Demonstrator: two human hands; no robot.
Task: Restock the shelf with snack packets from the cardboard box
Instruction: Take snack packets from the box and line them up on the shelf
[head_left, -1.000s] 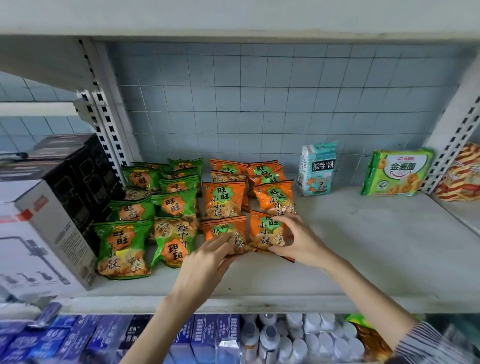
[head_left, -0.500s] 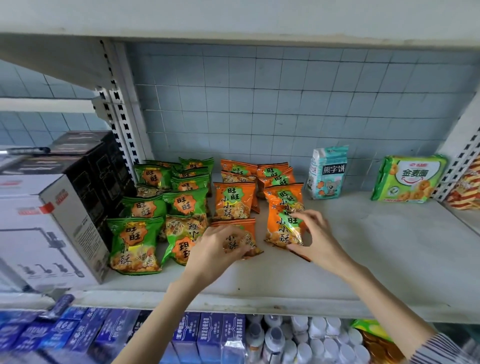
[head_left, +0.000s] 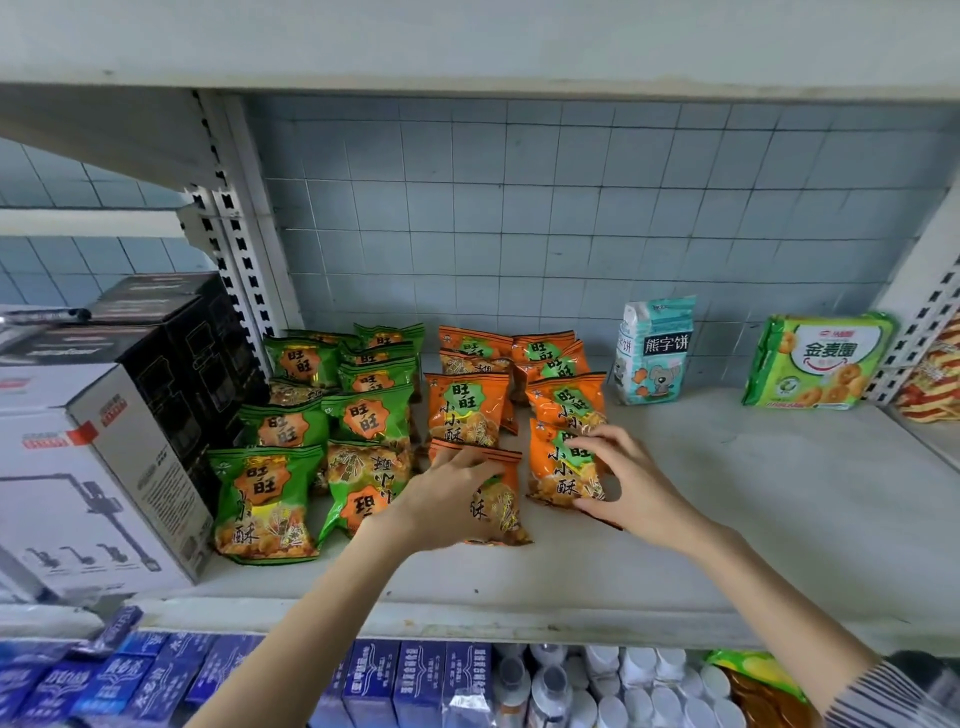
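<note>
Left of the bay stand white and black cartons (head_left: 78, 467), then two columns of green snack packets (head_left: 265, 499). The left hand (head_left: 447, 499) has moved onto the front-left orange packet (head_left: 501, 501), with its fingers laid over the packet's top and its thumb hidden; grip or press cannot be told. The right hand (head_left: 628, 483) pinches the front-right orange packet (head_left: 558, 470) between fingers and thumb. That packet has been raised from lying askew and now lines up with its column on the shelf (head_left: 727, 519). Judgement: both are placed, and squaring up is nearly done. The cardboard box is out of view.
</note>
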